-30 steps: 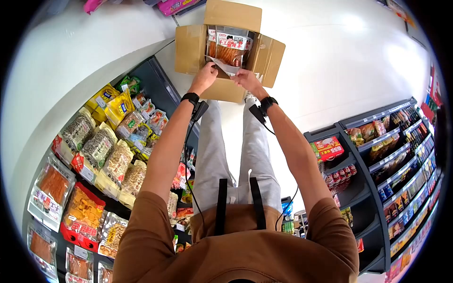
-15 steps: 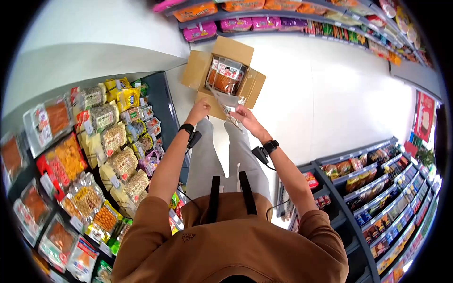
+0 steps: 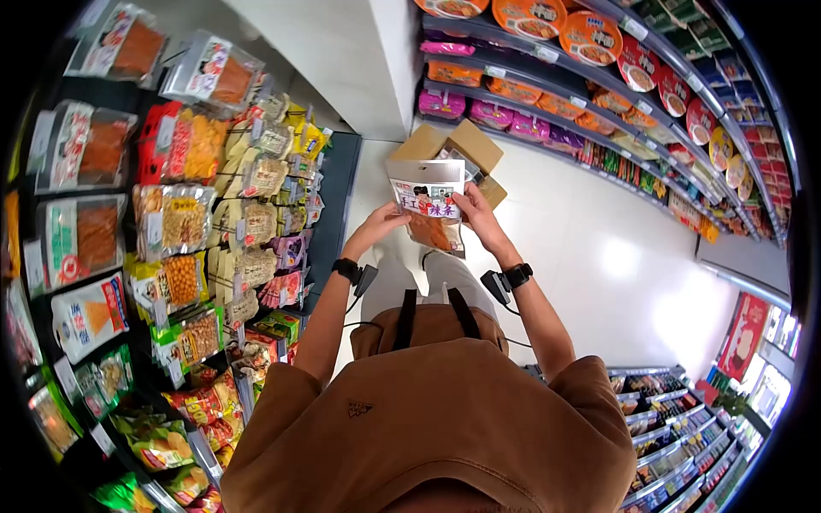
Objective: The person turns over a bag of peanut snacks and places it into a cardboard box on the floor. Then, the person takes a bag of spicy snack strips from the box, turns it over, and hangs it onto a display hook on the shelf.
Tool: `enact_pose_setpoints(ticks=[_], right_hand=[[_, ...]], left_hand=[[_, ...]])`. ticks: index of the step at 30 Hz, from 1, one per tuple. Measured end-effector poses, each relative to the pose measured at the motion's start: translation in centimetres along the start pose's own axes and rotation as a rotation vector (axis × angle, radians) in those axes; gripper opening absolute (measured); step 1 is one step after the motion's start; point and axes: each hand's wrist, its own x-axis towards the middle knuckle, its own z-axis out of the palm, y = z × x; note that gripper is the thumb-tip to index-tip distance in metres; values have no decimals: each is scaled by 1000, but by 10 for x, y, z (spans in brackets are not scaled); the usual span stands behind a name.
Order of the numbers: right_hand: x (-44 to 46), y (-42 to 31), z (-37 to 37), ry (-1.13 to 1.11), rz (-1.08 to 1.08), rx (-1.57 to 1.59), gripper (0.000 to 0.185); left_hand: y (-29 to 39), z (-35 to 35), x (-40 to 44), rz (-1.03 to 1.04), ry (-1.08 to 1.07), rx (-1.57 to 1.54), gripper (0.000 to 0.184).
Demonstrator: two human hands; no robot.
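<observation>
A flat plastic bag of spicy strips (image 3: 432, 227) faces me, with a silvery top, a white printed label and reddish-brown strips showing through the lower part. My left hand (image 3: 382, 227) grips its left edge. On the opposite side, my right hand (image 3: 481, 221) pinches the right edge, thumb over the front. Just beyond the bag, an open cardboard box (image 3: 476, 147) stands on the floor with its flaps folded out. The bag covers much of the box, and only a little clear packaging shows inside.
To my left, a hanging display carries snack packets (image 3: 88, 244) and bags of nuts (image 3: 181, 282). Shelves ahead right hold orange instant-noodle bowls (image 3: 590, 37). A white pillar (image 3: 376, 60) rises behind the box. More stocked shelving (image 3: 676, 427) stands at lower right.
The bag has come up out of the box area and now faces me between both hands. My left hand has closed on its edge. The view has turned, showing more of the left display.
</observation>
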Motion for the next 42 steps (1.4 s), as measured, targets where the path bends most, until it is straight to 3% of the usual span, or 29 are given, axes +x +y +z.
enact_pose_setpoints(ticks=[2, 9, 13, 27, 30, 36, 40, 42], right_hand=[[2, -4, 6, -55, -2, -121, 22], [-52, -60, 87, -26, -20, -76, 13], [-96, -75, 149, 54, -41, -1, 15], [-167, -28, 255, -418, 2, -330, 20], [-181, -25, 277, -355, -298, -628, 21], [-209, -49, 322, -543, -300, -702, 19], [-218, -32, 342, -716, -384, -794, 27], [-223, -28, 351, -800, -453, -829, 36]], left_hand=[[1, -9, -24, 69, 23, -76, 36], [34, -12, -132, 155, 15, -339, 44], [39, -11, -199, 127, 65, -227, 35], [-8, 2, -401, 243, 599, -268, 22], [-19, 5, -424, 291, 724, -431, 25], [-18, 13, -454, 419, 877, -414, 41], [-7, 20, -464, 493, 923, -447, 51], [-6, 26, -464, 504, 970, -409, 48]])
